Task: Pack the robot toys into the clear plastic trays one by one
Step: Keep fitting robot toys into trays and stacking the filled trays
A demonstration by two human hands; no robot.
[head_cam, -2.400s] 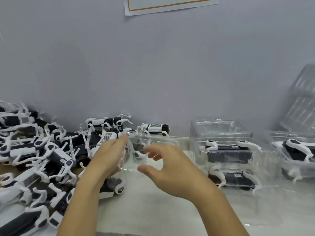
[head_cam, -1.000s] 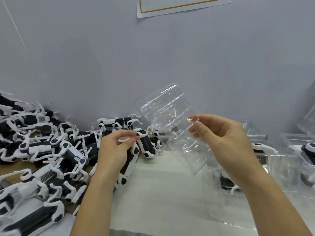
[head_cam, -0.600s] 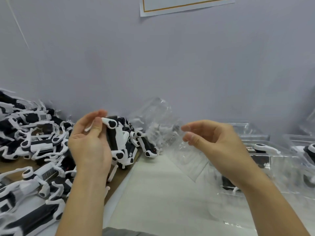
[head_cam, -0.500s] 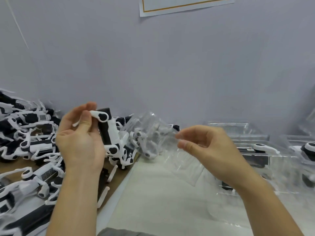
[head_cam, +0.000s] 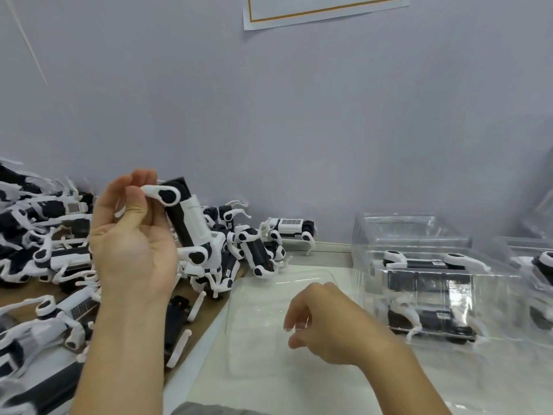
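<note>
My left hand (head_cam: 131,244) holds a black-and-white robot dog toy (head_cam: 187,218) up off the table, thumb and fingers pinching one of its white legs. The toy hangs tilted, head end up. A clear plastic tray (head_cam: 257,319) lies flat on the white table surface in front of me. My right hand (head_cam: 326,327) rests at the tray's right edge with fingers curled onto its rim. Whether it still pinches the plastic is hard to tell.
A big heap of loose robot toys (head_cam: 45,259) covers the left side, with more toys (head_cam: 260,250) at the back centre. Stacked clear trays with packed toys (head_cam: 425,283) stand at the right, another stack (head_cam: 538,265) further right. The grey wall rises close behind.
My right hand brought the clear tray down from mid-air and laid it flat on the table. My left hand lifted the robot toy higher out of the heap.
</note>
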